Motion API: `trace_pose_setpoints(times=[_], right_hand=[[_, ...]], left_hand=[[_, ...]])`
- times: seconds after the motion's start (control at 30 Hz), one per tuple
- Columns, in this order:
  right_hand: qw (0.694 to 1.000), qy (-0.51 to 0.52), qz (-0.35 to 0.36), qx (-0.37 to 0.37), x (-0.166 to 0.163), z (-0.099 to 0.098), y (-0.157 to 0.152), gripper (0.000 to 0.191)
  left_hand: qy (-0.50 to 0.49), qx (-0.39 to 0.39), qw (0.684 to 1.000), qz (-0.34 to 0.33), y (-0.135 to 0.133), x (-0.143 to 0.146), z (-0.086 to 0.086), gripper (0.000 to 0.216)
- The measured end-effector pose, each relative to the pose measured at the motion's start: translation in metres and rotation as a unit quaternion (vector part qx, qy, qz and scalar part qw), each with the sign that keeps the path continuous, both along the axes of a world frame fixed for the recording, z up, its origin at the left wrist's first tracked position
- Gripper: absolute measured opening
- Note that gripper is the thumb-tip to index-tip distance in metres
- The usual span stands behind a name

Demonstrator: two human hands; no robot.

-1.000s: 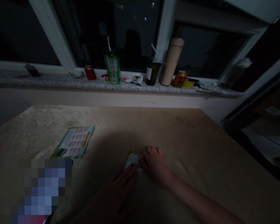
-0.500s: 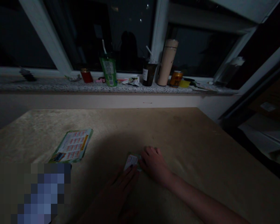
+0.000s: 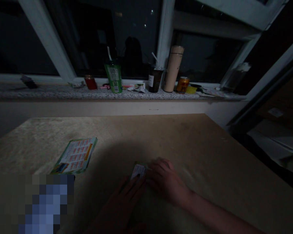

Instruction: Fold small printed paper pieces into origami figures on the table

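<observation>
A small folded leaflet (image 3: 138, 170), white with green edges and fine print, lies on the table below the middle of the view. My left hand (image 3: 123, 198) rests on its near part, fingers stretched out and slightly apart. From the right, my right hand (image 3: 164, 177) meets the leaflet's right edge with bent fingers held together; its thumb side is dim and partly hidden. Further left lies a larger stack of printed leaflets (image 3: 75, 156), with red text blocks and a green border, touched by neither hand.
A blurred-out bluish object (image 3: 45, 204) covers the lower left of the table (image 3: 185, 143). Along the windowsill (image 3: 136, 95) stand a green cup (image 3: 114, 78), a dark cup with a straw (image 3: 155, 79), a beige flask (image 3: 173, 70), an orange can (image 3: 183, 85) and a red jar (image 3: 90, 82).
My right hand has shifted slightly down and right, its fingers more bent at the leaflet's edge. My left hand stays on the leaflet. The whole view has tipped slightly upward.
</observation>
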State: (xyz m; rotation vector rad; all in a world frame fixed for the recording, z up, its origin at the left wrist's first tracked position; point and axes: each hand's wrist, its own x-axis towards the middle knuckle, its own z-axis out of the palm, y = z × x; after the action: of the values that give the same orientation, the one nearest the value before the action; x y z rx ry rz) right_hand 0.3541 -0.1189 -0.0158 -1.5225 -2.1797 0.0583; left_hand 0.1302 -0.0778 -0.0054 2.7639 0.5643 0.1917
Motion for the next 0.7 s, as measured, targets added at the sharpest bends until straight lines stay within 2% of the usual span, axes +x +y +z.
trace_pose_setpoints(times=[0.1, 0.2, 0.33, 0.5, 0.7], right_hand=[[0.999, -0.014, 0.03, -0.025, 0.003, 0.004, -0.021, 0.039], [0.995, -0.026, 0.045, -0.08, 0.004, 0.007, -0.033, 0.048], [0.993, -0.024, 0.058, -0.104, 0.002, 0.009, -0.035, 0.054], [0.993, 0.02, 0.047, -0.102, 0.0, 0.008, -0.034, 0.06], [0.985, 0.011, 0.069, -0.155, 0.006, 0.012, -0.033, 0.066]], left_hand=[[0.003, -0.004, 1.0, -0.012, 0.002, 0.0, -0.002, 0.099], [0.011, -0.005, 1.0, -0.021, 0.004, 0.001, -0.004, 0.099], [0.019, -0.004, 1.0, -0.015, 0.002, 0.003, -0.001, 0.095], [0.008, 0.012, 1.0, -0.01, -0.002, 0.004, 0.003, 0.1], [0.007, 0.036, 0.999, -0.02, 0.003, 0.001, -0.007, 0.091]])
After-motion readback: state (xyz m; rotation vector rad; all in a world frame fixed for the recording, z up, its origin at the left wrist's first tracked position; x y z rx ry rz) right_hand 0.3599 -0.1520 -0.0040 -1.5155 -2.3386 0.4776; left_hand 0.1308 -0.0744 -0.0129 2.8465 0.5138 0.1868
